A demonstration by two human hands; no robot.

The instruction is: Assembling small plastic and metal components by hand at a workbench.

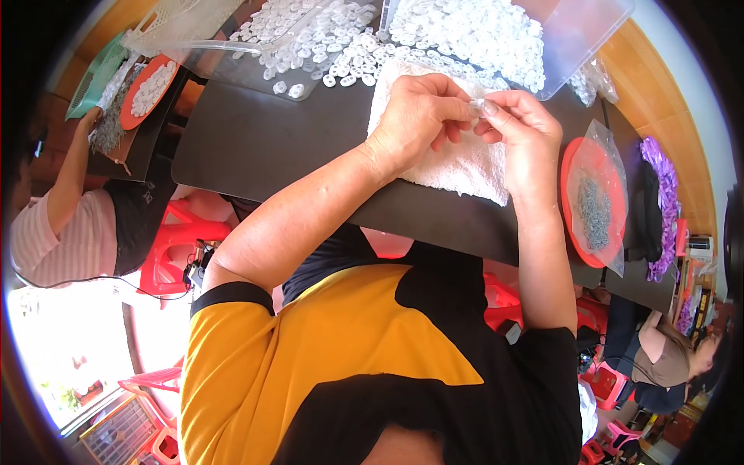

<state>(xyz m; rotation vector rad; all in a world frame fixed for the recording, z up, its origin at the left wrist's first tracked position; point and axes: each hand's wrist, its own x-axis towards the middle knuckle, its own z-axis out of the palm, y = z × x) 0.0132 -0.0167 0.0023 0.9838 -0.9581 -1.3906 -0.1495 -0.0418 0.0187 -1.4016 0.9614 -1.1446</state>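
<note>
Looking down on a dark tabletop [256,139] spread with a white towel [457,174]. Hemmed in beyond the towel by loose white oval pieces [360,62], some close against its far edge, with a clear bin [225,66] to its far left and another clear bin [585,39] to its far right. Bordered right of the towel by a red plate [571,209] under a clear bag [616,163] of thin grey pieces [594,213], then farther right by crinkled purple strips [660,198]. Occupied well left of the towel by a co-worker in a pale striped top [77,232], near a green basket [87,85] and a red dish [130,121]. Pinching a small white piece [477,107] above the towel between the nearly meeting fingertips of the left hand [422,110] and right hand [529,128], with each thumb close to the forefinger and the remaining fingers curled. Cannot tell its pointing or long axis, with fingertips covering most of it. Cannot read the tiny dark marks on the oval pieces beyond the towel.
</note>
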